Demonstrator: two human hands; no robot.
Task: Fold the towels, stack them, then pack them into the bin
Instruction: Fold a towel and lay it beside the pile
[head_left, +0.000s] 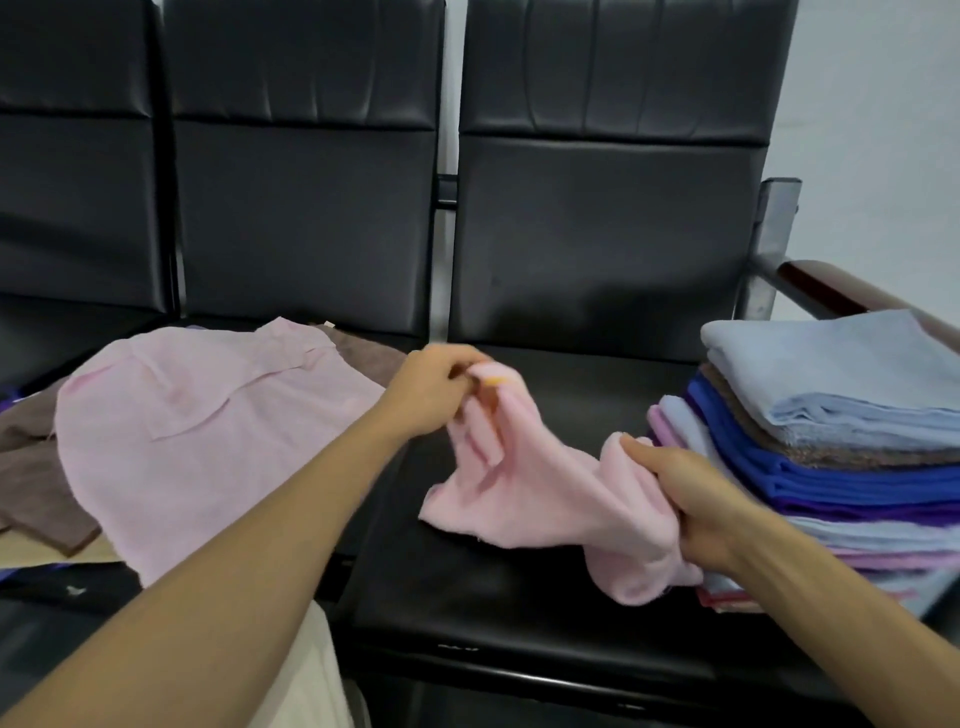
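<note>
A small pink towel (540, 493) hangs crumpled between my two hands over the black seat (519, 597). My left hand (431, 389) pinches its upper corner at the middle of the view. My right hand (696, 499) grips its bunched lower right part. A stack of folded towels (831, 452), light blue on top, then brown, blue, purple and pink, stands on the right end of the seat, beside my right hand. A larger pink towel (208, 436) lies spread on the left seat over brown towels (36, 483). No bin is in view.
Black padded seat backs (597, 208) rise behind the seats. A metal armrest with a dark wooden top (831, 291) stands at the right, behind the stack. A white wall (883, 130) is at the far right. Cream fabric (311, 675) shows at the bottom.
</note>
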